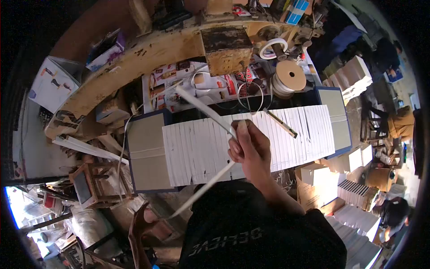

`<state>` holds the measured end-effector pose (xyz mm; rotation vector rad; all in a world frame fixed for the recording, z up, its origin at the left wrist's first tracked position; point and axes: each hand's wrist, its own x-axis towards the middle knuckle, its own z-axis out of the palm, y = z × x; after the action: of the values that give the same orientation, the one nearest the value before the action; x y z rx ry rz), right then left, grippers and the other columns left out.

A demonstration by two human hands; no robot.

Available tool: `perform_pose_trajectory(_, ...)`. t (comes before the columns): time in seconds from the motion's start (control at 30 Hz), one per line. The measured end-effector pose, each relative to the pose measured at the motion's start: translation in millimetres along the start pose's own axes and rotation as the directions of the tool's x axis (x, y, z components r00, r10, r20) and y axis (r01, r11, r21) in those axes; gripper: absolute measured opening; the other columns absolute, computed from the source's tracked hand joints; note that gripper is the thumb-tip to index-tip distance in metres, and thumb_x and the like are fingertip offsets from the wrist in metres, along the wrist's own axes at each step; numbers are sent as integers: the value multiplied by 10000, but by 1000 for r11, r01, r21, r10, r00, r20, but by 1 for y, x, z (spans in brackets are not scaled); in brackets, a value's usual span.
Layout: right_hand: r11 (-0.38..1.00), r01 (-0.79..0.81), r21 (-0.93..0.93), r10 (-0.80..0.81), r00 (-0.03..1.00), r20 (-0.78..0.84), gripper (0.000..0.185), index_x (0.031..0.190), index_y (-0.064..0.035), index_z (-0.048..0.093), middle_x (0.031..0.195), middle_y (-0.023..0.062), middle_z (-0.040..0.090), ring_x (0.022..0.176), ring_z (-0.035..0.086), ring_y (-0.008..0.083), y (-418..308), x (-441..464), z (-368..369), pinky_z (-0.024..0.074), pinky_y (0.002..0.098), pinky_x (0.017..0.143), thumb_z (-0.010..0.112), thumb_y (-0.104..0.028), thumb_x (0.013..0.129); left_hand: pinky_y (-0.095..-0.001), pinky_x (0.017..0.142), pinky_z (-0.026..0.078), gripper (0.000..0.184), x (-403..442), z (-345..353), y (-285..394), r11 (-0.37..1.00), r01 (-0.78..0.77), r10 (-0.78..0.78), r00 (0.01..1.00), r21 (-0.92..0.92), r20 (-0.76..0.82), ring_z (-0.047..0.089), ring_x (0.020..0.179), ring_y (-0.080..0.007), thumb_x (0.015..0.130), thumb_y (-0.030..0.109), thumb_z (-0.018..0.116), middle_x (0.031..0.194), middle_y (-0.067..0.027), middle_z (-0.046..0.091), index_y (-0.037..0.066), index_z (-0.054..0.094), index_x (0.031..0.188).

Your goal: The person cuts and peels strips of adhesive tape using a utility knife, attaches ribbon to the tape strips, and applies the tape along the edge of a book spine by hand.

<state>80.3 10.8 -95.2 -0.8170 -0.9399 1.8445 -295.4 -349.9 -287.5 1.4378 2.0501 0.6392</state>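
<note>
My right hand point(251, 150) is closed on a white strip point(204, 107), above a long row of white-edged stacks point(201, 139). One length of the strip slants up and left from the fingers; another runs down and left toward my left hand point(142, 226). That hand is low at the left, beside the stool, with its fingers at the strip's far end; shadow partly hides its grip. Grey boards with dark edges point(145, 148) flank the row, the second board point(333, 117) at the right. A slim cutter point(281, 123) lies on the row, right of my right hand.
Behind the row stand a spool point(290, 77) of white tape and a stained wooden block point(227, 49). A wooden stool point(87, 186) is at the left. Paper stacks point(358, 219) fill the lower right. Other people point(401, 123) are at the far right.
</note>
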Motion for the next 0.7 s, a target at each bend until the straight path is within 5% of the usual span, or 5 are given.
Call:
perform_pose_trajectory(0.23, 1000, -23, -8, 24, 975, 220, 238, 1112, 7, 495, 723, 7, 463, 516, 373, 42, 17, -42, 15, 341, 222, 465, 455, -223, 1066, -440, 914, 510, 584, 115, -83, 288, 950, -307, 277, 906, 47, 320, 639, 1060, -241, 823, 274, 770, 1284, -119, 637, 63, 575, 1332)
perform_pose_trajectory(0.37, 994, -41, -97, 67, 958, 279, 198, 1065, -4, 497, 655, -2, 476, 518, 417, 37, 20, -48, 17, 351, 236, 457, 455, -198, 1067, -446, 960, 472, 809, 157, -96, 332, 920, -389, 359, 796, -41, 487, 569, 1195, -244, 768, 321, 838, 1390, -124, 553, 54, 469, 1437)
perform_pose_trajectory(0.47, 992, -78, -95, 103, 949, 297, 186, 1057, -11, 503, 646, -2, 482, 516, 425, 38, 27, -52, 17, 358, 240, 455, 455, -191, 1067, -403, 840, 525, 659, 176, -66, 333, 618, -48, 251, 958, -785, 139, 633, 1091, -230, 804, 285, 826, 1241, -147, 641, 5, 565, 1339)
perform_pose_trajectory(0.53, 989, -80, -125, 113, 950, 291, 188, 1049, -12, 510, 645, -2, 486, 515, 428, 39, 30, -56, 16, 361, 240, 456, 458, -192, 1066, -327, 651, 544, 421, 174, -55, 350, 677, -212, 94, 975, -705, -202, 683, 871, -188, 845, 218, 791, 1031, -144, 705, -37, 664, 1156)
perform_pose_trajectory(0.7, 970, -170, -172, 213, 938, 272, 194, 1028, -4, 533, 639, 9, 503, 511, 445, 46, 37, -63, 13, 381, 242, 461, 467, -183, 1062, -264, 496, 508, 214, 173, -39, 371, 712, -244, 28, 947, -658, -321, 660, 685, -151, 872, 108, 740, 830, -124, 693, -62, 684, 990)
